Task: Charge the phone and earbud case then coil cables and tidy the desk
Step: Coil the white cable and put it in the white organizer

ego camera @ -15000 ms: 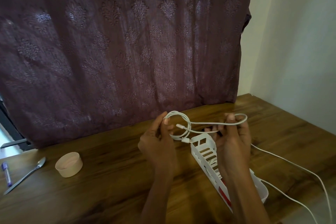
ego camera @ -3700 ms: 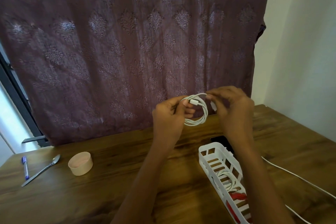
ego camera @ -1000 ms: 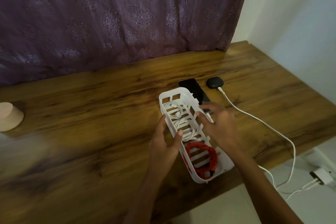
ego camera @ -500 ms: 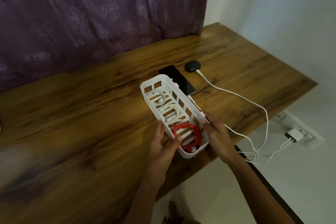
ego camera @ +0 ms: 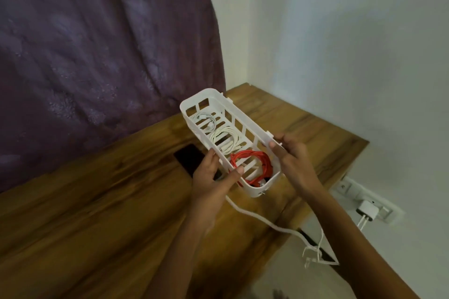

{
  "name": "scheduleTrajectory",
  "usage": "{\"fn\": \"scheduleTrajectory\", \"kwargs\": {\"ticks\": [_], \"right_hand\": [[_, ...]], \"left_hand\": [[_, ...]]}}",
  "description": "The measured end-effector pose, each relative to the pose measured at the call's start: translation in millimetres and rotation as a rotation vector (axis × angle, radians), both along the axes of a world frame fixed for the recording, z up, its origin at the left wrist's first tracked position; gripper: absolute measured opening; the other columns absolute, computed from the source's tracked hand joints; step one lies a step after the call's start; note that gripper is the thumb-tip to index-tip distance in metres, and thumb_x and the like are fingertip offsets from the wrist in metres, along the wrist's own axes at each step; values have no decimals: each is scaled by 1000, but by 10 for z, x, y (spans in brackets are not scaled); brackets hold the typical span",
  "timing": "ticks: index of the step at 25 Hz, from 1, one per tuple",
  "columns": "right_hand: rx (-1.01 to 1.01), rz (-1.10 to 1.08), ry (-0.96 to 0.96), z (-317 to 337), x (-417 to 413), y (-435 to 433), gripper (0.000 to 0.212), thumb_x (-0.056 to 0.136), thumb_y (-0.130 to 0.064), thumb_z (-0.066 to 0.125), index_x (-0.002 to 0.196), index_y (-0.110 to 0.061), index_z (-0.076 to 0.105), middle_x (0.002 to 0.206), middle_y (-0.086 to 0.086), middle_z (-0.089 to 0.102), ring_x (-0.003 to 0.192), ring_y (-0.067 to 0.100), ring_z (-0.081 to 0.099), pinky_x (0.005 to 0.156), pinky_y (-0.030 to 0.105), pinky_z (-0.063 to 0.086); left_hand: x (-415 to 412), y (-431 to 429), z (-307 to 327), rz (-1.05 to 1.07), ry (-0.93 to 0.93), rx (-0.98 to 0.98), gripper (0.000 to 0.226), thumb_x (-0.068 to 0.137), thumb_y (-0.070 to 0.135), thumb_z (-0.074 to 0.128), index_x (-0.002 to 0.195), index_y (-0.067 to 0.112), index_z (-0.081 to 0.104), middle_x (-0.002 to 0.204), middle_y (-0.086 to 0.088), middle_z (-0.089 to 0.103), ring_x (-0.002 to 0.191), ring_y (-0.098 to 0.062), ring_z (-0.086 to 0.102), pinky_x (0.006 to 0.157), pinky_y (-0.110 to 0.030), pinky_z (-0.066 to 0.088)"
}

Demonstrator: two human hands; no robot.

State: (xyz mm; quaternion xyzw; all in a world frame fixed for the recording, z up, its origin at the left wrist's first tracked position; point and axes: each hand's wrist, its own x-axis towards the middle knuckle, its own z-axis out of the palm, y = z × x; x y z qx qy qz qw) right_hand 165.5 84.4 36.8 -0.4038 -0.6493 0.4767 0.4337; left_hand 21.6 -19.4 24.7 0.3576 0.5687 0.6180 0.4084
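A long white slotted basket (ego camera: 250, 125) is held up above the wooden desk (ego camera: 97, 201). My left hand (ego camera: 213, 177) grips its near left wall and my right hand (ego camera: 289, 153) grips its right rim. Inside lie a small white coil (ego camera: 204, 119) at the far end, a larger white coil (ego camera: 227, 139) in the middle and a red coil (ego camera: 252, 161) at the near end. The black phone (ego camera: 188, 159) lies flat on the desk, partly behind my left hand. A white charging cable (ego camera: 267, 221) runs from under the basket over the desk edge. The earbud case is hidden.
A purple patterned curtain (ego camera: 97, 43) hangs behind the desk. A white wall (ego camera: 352, 56) stands close on the right. Low on that wall a white charger (ego camera: 368, 211) sits plugged into a socket strip, with thin white cables hanging below it.
Both hands have lifted the basket off the desk and carried it toward the far right corner. The view has swung right, and the earbud case is out of sight now.
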Motion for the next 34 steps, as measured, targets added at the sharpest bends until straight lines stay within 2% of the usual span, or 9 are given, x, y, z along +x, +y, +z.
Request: {"fn": "scheduleTrajectory", "kwargs": {"ticks": [5,9,13,15,18,23,26,29,34], "right_hand": [[68,-213,-58,119,383,1098,20,92,-15,53,107,-11,66,88,-6,65,76,12,65,61,22,55],[27,-390,-73,74,722,1950,3,87,-13,62,88,-15,60,82,-6,61,68,4,60,48,9,46],[-15,-357,-183,-185,982,2647,2,86,-12,64,85,-14,64,83,-1,65,71,12,64,65,23,56],[-22,-334,-219,-339,1066,2917,3,86,-12,63,85,-15,65,83,-3,65,69,7,63,64,19,55],[-28,-326,-281,-538,1122,3121,6,87,-15,62,91,-15,66,87,-3,66,64,-2,57,58,6,45],[-73,-295,-384,-690,1130,3204,20,90,-23,58,105,-12,65,106,5,69,78,9,61,74,21,51],[379,-254,-536,-710,1174,3038,35,92,-33,52,115,-10,63,122,8,63,109,22,61,95,33,44],[1109,107,-614,-886,1228,2890,35,94,-27,50,121,-7,60,129,12,58,125,26,49,106,43,33],[1247,260,-859,-1068,1266,2960,62,73,-20,76,129,-9,52,134,8,55,128,23,44,106,41,27]], "left_hand": [[441,1205,112,-23,13,35,54,72,17,77,117,36,54,109,17,66,101,-1,62,71,-16,54],[846,2125,-2,-10,-54,-26,54,74,9,74,121,24,54,108,9,68,98,-9,66,78,-31,58],[1148,2819,-267,49,-89,-136,48,73,11,76,112,31,57,111,8,67,99,-13,65,81,-40,57],[1239,3072,-374,75,-81,-168,45,73,12,76,104,38,56,111,10,65,99,-10,64,81,-39,57],[1297,3274,-491,96,-67,-242,57,74,11,74,122,30,52,122,4,62,107,-16,61,86,-43,54],[1334,3371,-641,133,41,-310,65,75,17,74,132,28,45,132,3,56,117,-15,54,88,-36,52],[1296,3356,-632,175,90,-285,62,79,30,70,134,31,41,129,9,54,104,-5,54,70,-18,50],[1118,3472,-585,218,58,-287,54,87,32,60,137,31,37,133,4,53,105,-10,56,76,-30,54],[1017,3711,-547,78,160,-324,67,92,22,52,146,34,14,146,-4,40,129,-25,44,102,-49,42]]}}
